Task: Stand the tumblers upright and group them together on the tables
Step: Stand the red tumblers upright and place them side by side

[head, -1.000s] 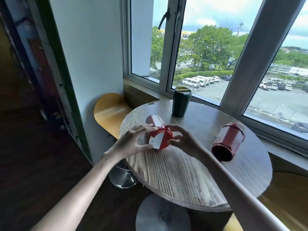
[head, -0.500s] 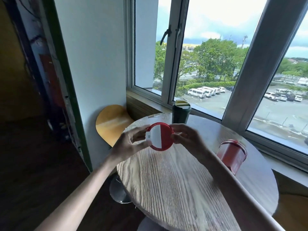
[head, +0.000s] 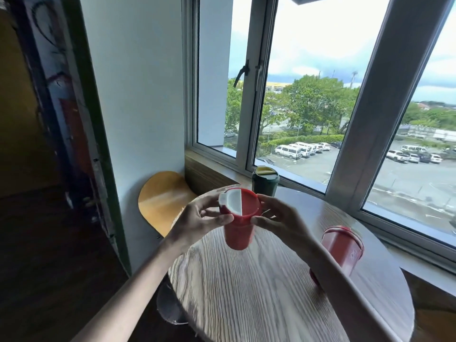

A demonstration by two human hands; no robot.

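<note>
Gripping a red tumbler (head: 238,230) from either side, the left hand (head: 197,220) and right hand (head: 278,223) curl their fingers and thumbs round its rim, just under the lid. The tumbler is upright, lid up, with a white flap on the lid's left half. It sits over the far-left part of the round table (head: 259,304) (I cannot tell whether its base touches the wood).

A green tumbler (head: 265,185) stands upright just behind it at the table's far edge, by the window (head: 308,95). The other red tumbler (head: 343,245) is well apart to the right, tilted over and blurred, its lower end hidden by the right forearm. A wooden stool (head: 162,198) stands beside the table on the left.
</note>
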